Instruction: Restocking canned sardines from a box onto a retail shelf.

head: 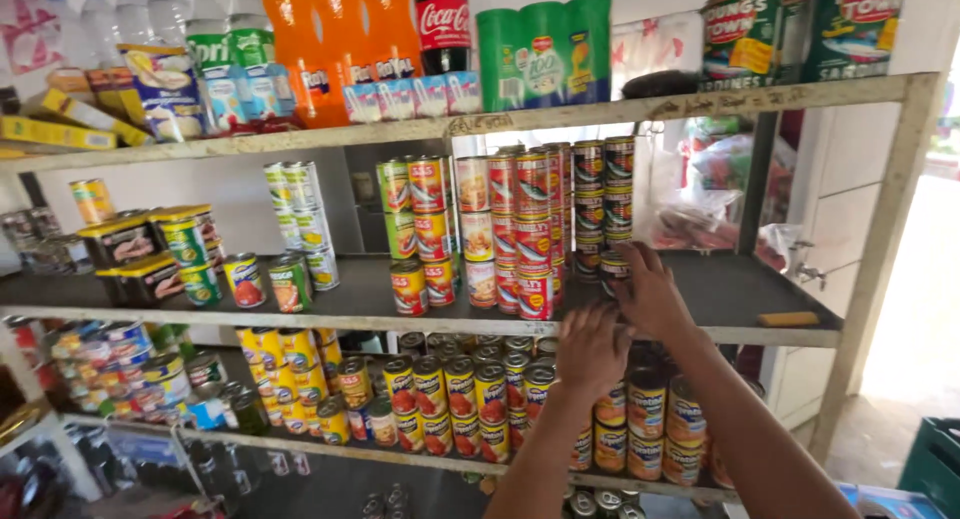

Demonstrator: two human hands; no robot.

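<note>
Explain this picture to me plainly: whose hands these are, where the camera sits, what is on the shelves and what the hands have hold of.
There is no machine here. A person wears one camera on the head, so you look down along their own two bare arms at a shop shelf.

The right hand reaches to the dark cans stacked at the right end of the middle shelf and touches the lowest one; whether its grip is closed on it is hidden. The left hand sits just below, at the shelf's front edge, its palm unseen.

Left of the hands stand stacks of red cans. The top shelf carries orange drink bottles and green cartons. The bottom shelf holds rows of yellow-labelled cans.
</note>
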